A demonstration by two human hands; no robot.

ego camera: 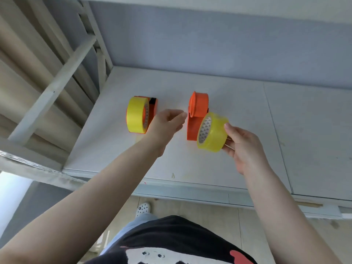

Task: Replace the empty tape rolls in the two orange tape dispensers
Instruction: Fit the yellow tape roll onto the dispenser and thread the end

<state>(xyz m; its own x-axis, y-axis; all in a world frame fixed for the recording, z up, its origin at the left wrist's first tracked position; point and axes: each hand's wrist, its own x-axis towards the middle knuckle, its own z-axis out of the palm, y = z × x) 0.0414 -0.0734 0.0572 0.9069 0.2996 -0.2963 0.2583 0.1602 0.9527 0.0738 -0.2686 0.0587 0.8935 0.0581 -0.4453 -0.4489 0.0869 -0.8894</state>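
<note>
With our right hand (245, 147) pinching a yellow tape roll (212, 131) beside the bare orange dispenser (197, 115), our left hand (167, 124) hovers with fingers loosely curled and empty, and the roll's light fingertip grip risks it slipping before seating.

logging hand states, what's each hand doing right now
Left hand: open, holding nothing, above the table.
Right hand: closed on the yellow tape roll.

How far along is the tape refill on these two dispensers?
About halfway. The left dispenser already carries a full yellow roll. The right hand holds the second roll beside the right dispenser, whose hub looks bare. The left hand is empty. Left: seat that roll.
</note>
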